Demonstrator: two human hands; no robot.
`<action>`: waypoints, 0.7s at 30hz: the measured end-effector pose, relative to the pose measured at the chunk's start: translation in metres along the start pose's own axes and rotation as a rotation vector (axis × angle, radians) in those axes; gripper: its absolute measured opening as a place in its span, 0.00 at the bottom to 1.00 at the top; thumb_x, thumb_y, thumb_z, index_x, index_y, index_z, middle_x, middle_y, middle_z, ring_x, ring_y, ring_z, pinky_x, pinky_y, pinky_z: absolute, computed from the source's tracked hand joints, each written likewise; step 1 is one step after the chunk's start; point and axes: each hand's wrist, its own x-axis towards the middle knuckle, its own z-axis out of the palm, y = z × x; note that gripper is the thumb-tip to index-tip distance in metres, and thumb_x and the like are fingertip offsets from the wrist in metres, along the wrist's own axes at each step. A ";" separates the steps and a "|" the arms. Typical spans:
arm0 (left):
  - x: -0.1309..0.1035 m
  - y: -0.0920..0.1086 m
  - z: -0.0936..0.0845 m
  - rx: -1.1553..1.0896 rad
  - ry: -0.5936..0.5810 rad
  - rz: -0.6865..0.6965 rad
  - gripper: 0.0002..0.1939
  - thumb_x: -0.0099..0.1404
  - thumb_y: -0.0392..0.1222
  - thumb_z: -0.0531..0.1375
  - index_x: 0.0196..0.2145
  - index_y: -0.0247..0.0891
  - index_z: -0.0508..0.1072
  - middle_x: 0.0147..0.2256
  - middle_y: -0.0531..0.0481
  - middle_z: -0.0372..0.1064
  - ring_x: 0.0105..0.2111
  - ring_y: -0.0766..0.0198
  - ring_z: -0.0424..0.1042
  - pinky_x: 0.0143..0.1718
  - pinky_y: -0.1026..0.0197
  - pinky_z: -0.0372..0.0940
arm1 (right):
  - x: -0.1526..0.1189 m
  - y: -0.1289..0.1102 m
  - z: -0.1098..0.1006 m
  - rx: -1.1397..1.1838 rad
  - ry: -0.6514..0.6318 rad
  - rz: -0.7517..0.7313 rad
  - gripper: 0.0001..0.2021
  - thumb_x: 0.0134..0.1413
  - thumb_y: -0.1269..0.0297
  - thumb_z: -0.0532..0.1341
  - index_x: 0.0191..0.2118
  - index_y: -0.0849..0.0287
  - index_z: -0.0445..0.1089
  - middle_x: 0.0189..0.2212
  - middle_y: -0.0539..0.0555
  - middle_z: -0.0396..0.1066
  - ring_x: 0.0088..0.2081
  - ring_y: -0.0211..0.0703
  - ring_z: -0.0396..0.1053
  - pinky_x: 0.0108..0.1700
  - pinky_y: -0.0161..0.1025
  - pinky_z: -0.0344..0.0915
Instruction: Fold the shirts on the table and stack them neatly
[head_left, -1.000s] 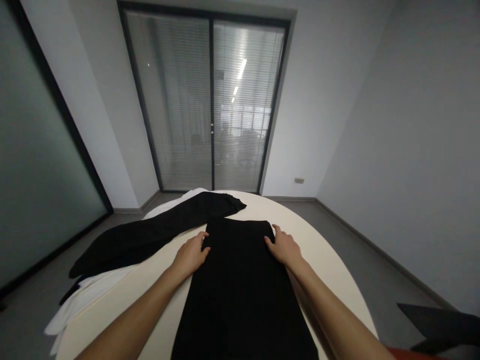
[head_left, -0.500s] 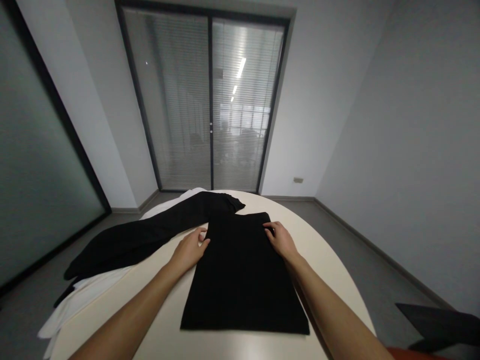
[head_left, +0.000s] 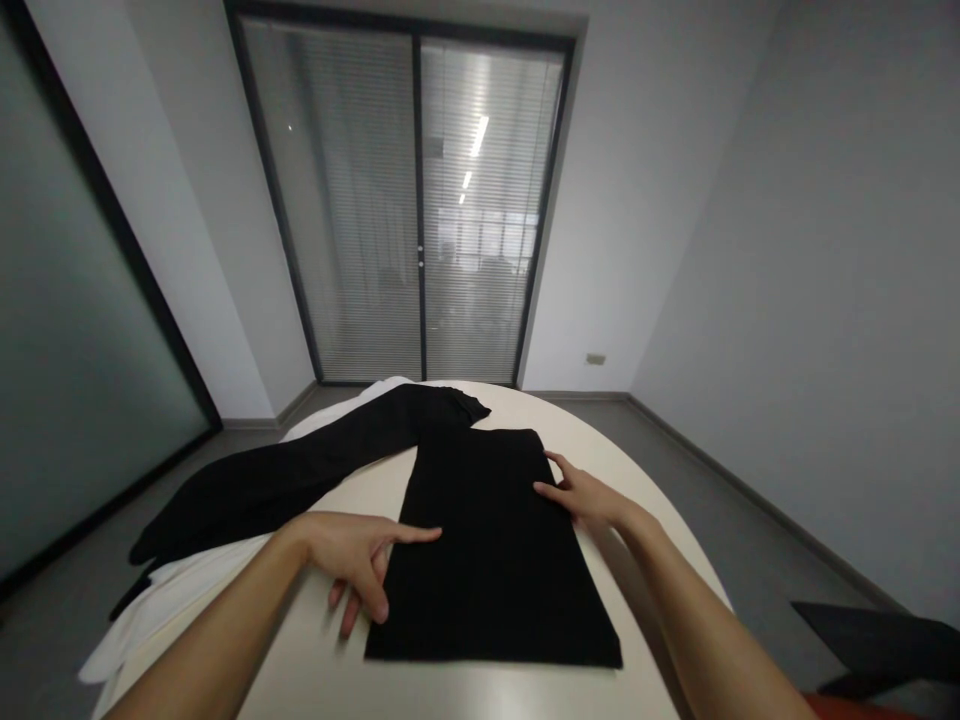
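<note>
A folded black garment (head_left: 495, 570) lies flat on the pale round table (head_left: 300, 670), its wider end toward me; what kind of garment it is does not show. My left hand (head_left: 356, 560) is at its left edge with the index finger stretched over the cloth and the thumb near the lower left corner. The other left fingers hang beside the edge. At the upper right edge, my right hand (head_left: 581, 490) rests with thumb and fingers apart, the thumb on the cloth. Neither hand grips the fabric.
More black clothing (head_left: 277, 480) is heaped along the table's left side, over white cloth (head_left: 150, 610). It touches the folded garment's far left corner. A dark chair part (head_left: 885, 640) stands at the lower right. Glass doors (head_left: 420, 200) are beyond the table.
My left hand has moved down the left edge toward me, and its index finger now points across the cloth. My right hand has shifted slightly right and down. The garment lies almost the same.
</note>
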 end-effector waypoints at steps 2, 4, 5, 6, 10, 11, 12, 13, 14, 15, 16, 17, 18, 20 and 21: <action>0.005 0.002 0.000 0.046 -0.061 -0.002 0.55 0.54 0.42 0.73 0.71 0.45 0.47 0.23 0.54 0.77 0.16 0.61 0.74 0.14 0.69 0.62 | -0.008 -0.002 -0.007 0.055 -0.117 0.010 0.53 0.53 0.38 0.63 0.72 0.57 0.33 0.32 0.55 0.76 0.24 0.42 0.71 0.27 0.37 0.65; 0.009 0.005 0.003 0.063 -0.096 -0.018 0.51 0.54 0.42 0.73 0.69 0.46 0.53 0.21 0.55 0.75 0.15 0.61 0.72 0.14 0.69 0.62 | -0.016 -0.003 -0.012 0.093 -0.218 0.034 0.59 0.50 0.39 0.66 0.72 0.59 0.28 0.29 0.53 0.75 0.24 0.43 0.72 0.26 0.36 0.65; 0.010 0.006 0.005 0.064 -0.102 -0.030 0.51 0.54 0.42 0.73 0.69 0.46 0.53 0.20 0.55 0.75 0.15 0.61 0.72 0.14 0.68 0.62 | -0.018 -0.004 -0.015 0.102 -0.262 0.037 0.60 0.49 0.39 0.67 0.72 0.60 0.28 0.27 0.51 0.74 0.24 0.43 0.72 0.26 0.36 0.65; 0.012 0.008 0.007 0.065 -0.099 -0.043 0.52 0.53 0.42 0.73 0.69 0.46 0.52 0.20 0.55 0.75 0.15 0.61 0.72 0.14 0.68 0.63 | -0.020 -0.005 -0.016 0.106 -0.297 0.030 0.60 0.48 0.40 0.68 0.72 0.61 0.29 0.25 0.49 0.73 0.24 0.42 0.72 0.26 0.35 0.65; 0.009 0.013 0.017 0.043 -0.055 -0.110 0.54 0.53 0.41 0.73 0.70 0.46 0.49 0.20 0.56 0.74 0.13 0.62 0.70 0.15 0.66 0.63 | -0.021 -0.004 -0.018 0.089 -0.374 -0.032 0.41 0.47 0.42 0.69 0.62 0.58 0.59 0.21 0.44 0.66 0.22 0.37 0.71 0.23 0.30 0.60; 0.006 0.014 0.020 0.027 -0.040 -0.122 0.54 0.54 0.41 0.72 0.70 0.46 0.47 0.20 0.57 0.73 0.13 0.62 0.69 0.15 0.66 0.63 | -0.020 -0.004 -0.017 0.083 -0.380 -0.038 0.34 0.47 0.42 0.68 0.54 0.59 0.64 0.21 0.43 0.65 0.22 0.36 0.70 0.22 0.29 0.59; 0.003 0.016 0.023 0.012 -0.022 -0.128 0.55 0.55 0.42 0.72 0.71 0.46 0.44 0.20 0.57 0.73 0.13 0.62 0.69 0.16 0.66 0.64 | -0.020 -0.004 -0.017 0.076 -0.381 -0.039 0.30 0.47 0.41 0.68 0.48 0.59 0.66 0.21 0.44 0.65 0.22 0.35 0.70 0.22 0.29 0.59; -0.001 0.017 0.025 0.002 0.000 -0.127 0.56 0.57 0.43 0.70 0.72 0.45 0.40 0.20 0.57 0.73 0.13 0.62 0.69 0.16 0.65 0.64 | -0.019 -0.004 -0.016 0.070 -0.376 -0.033 0.28 0.46 0.40 0.67 0.44 0.59 0.66 0.21 0.44 0.65 0.21 0.35 0.70 0.22 0.29 0.59; -0.005 0.017 0.027 -0.004 0.029 -0.122 0.57 0.58 0.44 0.69 0.72 0.44 0.36 0.20 0.56 0.74 0.14 0.62 0.69 0.17 0.65 0.64 | -0.019 -0.005 -0.017 0.066 -0.369 -0.020 0.28 0.46 0.39 0.67 0.41 0.58 0.65 0.21 0.44 0.66 0.21 0.35 0.70 0.22 0.28 0.59; -0.009 0.017 0.028 -0.005 0.068 -0.115 0.57 0.59 0.46 0.68 0.72 0.42 0.33 0.21 0.55 0.74 0.14 0.62 0.69 0.17 0.65 0.64 | -0.021 -0.006 -0.017 0.065 -0.370 0.001 0.28 0.45 0.38 0.67 0.40 0.58 0.63 0.21 0.45 0.67 0.22 0.35 0.71 0.22 0.28 0.59; -0.011 0.016 0.029 0.000 0.120 -0.111 0.58 0.60 0.49 0.68 0.72 0.41 0.31 0.22 0.54 0.75 0.14 0.62 0.69 0.18 0.64 0.63 | -0.023 -0.009 -0.018 0.067 -0.390 0.030 0.29 0.45 0.37 0.67 0.39 0.57 0.62 0.21 0.45 0.68 0.22 0.36 0.72 0.21 0.28 0.59; -0.013 0.013 0.029 0.014 0.190 -0.100 0.57 0.60 0.51 0.67 0.72 0.40 0.32 0.23 0.54 0.75 0.14 0.62 0.68 0.18 0.64 0.62 | -0.025 -0.012 -0.019 0.072 -0.426 0.066 0.30 0.44 0.37 0.67 0.39 0.56 0.60 0.21 0.45 0.69 0.22 0.38 0.73 0.22 0.28 0.60; -0.013 0.010 0.028 0.035 0.281 -0.074 0.55 0.61 0.54 0.65 0.72 0.39 0.35 0.22 0.54 0.74 0.15 0.62 0.67 0.18 0.64 0.61 | -0.029 -0.015 -0.019 0.079 -0.477 0.106 0.30 0.44 0.36 0.68 0.39 0.55 0.59 0.21 0.46 0.70 0.23 0.39 0.74 0.22 0.29 0.61; -0.007 0.002 0.024 0.083 0.518 0.034 0.46 0.64 0.58 0.61 0.71 0.38 0.46 0.20 0.57 0.70 0.16 0.64 0.65 0.20 0.65 0.59 | -0.038 -0.019 -0.018 0.083 -0.595 0.182 0.31 0.41 0.37 0.70 0.37 0.55 0.56 0.22 0.49 0.73 0.24 0.42 0.75 0.23 0.29 0.64; -0.003 -0.002 0.021 0.112 0.648 0.109 0.42 0.66 0.58 0.59 0.69 0.38 0.51 0.20 0.58 0.68 0.18 0.65 0.65 0.22 0.65 0.58 | -0.043 -0.020 -0.016 0.082 -0.648 0.205 0.32 0.39 0.38 0.71 0.37 0.55 0.56 0.22 0.49 0.74 0.24 0.42 0.76 0.23 0.29 0.65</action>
